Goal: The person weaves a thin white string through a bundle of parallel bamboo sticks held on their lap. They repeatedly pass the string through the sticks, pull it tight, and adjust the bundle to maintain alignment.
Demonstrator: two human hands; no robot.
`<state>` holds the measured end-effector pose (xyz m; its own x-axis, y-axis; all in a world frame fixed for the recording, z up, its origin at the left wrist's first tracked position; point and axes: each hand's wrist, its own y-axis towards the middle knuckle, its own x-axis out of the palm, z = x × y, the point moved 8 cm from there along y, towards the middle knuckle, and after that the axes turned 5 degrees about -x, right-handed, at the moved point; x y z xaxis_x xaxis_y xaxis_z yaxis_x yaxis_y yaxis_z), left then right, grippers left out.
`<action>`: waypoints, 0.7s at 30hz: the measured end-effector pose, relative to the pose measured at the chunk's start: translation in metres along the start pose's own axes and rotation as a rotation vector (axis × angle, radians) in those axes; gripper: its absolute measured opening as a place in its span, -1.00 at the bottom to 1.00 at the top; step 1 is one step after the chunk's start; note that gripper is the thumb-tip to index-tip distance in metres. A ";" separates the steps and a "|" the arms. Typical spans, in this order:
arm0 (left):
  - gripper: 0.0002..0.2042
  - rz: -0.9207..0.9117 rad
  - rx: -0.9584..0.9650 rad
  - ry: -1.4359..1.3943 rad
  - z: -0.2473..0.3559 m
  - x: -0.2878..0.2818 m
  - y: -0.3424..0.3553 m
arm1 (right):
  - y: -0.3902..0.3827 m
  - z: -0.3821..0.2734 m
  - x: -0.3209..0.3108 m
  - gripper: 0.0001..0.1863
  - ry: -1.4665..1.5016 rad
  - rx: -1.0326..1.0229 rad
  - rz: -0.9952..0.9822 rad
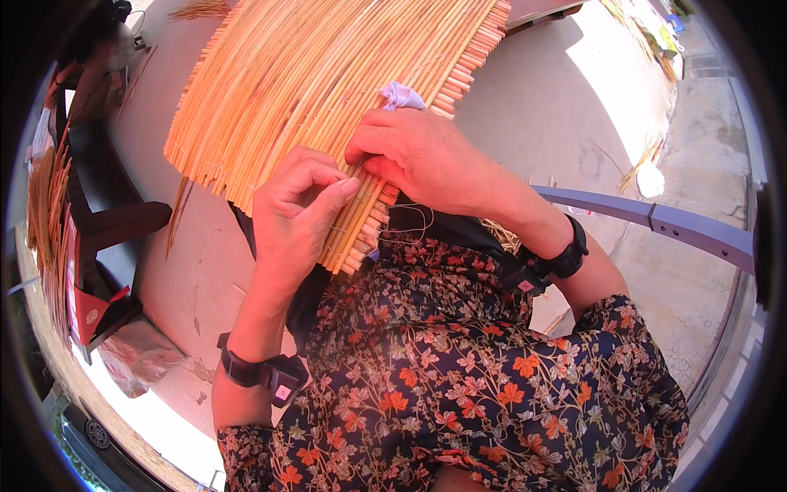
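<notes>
A mat of straight yellow reeds (pixel 303 90), laid side by side and crossed by thin stitches, slopes from my lap away to the far side. My left hand (pixel 299 205) rests on its near part, thumb and forefinger pinched together at the reeds. Just right of it, my right hand (pixel 418 152) has its fingers curled and closed over the same spot. What either pinch holds is hidden. A thin loose thread (pixel 422 225) loops beside the mat's near right edge. Behind my right hand, a knotted pale purple cloth (pixel 402 96) sits on the reeds.
Dark furniture (pixel 123 221) stands at the left, with a bundle of loose reeds (pixel 49 221) beyond it. A grey-purple bar (pixel 648 213) runs along my right side. Reed scraps (pixel 643 164) lie on the concrete floor at the far right.
</notes>
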<state>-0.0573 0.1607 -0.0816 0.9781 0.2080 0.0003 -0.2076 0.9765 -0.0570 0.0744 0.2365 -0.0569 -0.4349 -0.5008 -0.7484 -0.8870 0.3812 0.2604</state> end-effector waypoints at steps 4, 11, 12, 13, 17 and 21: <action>-0.93 0.123 -0.049 -0.482 -0.015 -0.029 0.014 | 0.000 -0.001 -0.001 -0.85 0.040 -0.011 0.004; -0.92 0.001 0.059 -0.615 -0.024 -0.027 0.022 | 0.012 0.002 0.010 -0.83 0.853 0.339 0.011; -0.90 0.012 0.055 -0.599 -0.024 -0.026 0.022 | 0.013 0.003 0.014 -0.84 0.911 0.388 -0.032; -0.89 0.022 0.057 -0.587 -0.024 -0.024 0.022 | 0.012 0.005 0.018 -0.84 0.956 0.454 -0.083; -0.84 0.052 -0.026 -0.582 -0.021 -0.018 0.018 | 0.026 0.013 0.007 -0.81 1.025 0.444 -0.129; -0.75 -0.096 0.004 -0.099 -0.004 0.000 0.016 | 0.107 0.039 -0.084 -0.93 1.407 0.183 0.280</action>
<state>-0.0609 0.1756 -0.0861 0.9875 0.1180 0.1046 -0.1136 0.9924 -0.0477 0.0220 0.3491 0.0100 -0.4724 -0.6885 0.5504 -0.7639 0.6313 0.1341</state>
